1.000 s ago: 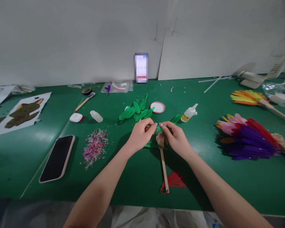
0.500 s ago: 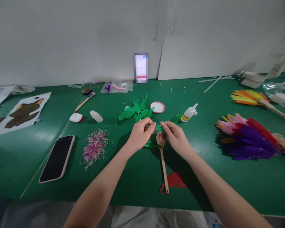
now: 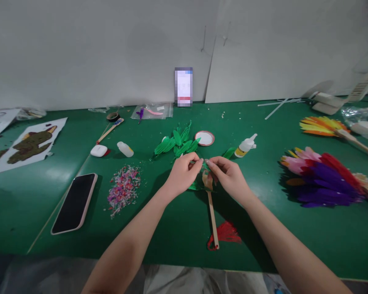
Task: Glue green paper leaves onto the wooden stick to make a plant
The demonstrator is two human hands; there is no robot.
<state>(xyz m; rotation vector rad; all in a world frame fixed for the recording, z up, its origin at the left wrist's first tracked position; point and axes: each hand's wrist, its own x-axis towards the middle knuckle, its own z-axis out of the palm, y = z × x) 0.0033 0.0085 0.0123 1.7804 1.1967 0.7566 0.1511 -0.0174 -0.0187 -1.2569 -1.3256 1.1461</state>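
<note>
My left hand (image 3: 184, 173) and my right hand (image 3: 228, 175) meet at the middle of the table, fingertips nearly touching. Both pinch a small green feather (image 3: 205, 166), mostly covered by the fingers. Below them lies a wooden fan handle (image 3: 212, 216) with a red tassel (image 3: 229, 232) at its near end; green feathers (image 3: 196, 186) lie at its head, partly hidden. Just beyond my hands sits a pile of green feathers (image 3: 178, 141). A round white lid with a red rim (image 3: 205, 138) and a glue bottle (image 3: 245, 145) are close by.
At the right lie a purple, red and pink feather fan (image 3: 322, 179) and a yellow-orange one (image 3: 320, 125). Left are a phone (image 3: 74, 203), colourful bits (image 3: 124, 190), a small white bottle (image 3: 125, 149) and a white case (image 3: 99, 150). Another phone (image 3: 184, 85) leans against the wall.
My fingertips have come closer together, and less of the green feather shows between them. The view has shifted slightly; the things on the table stay where they were.
</note>
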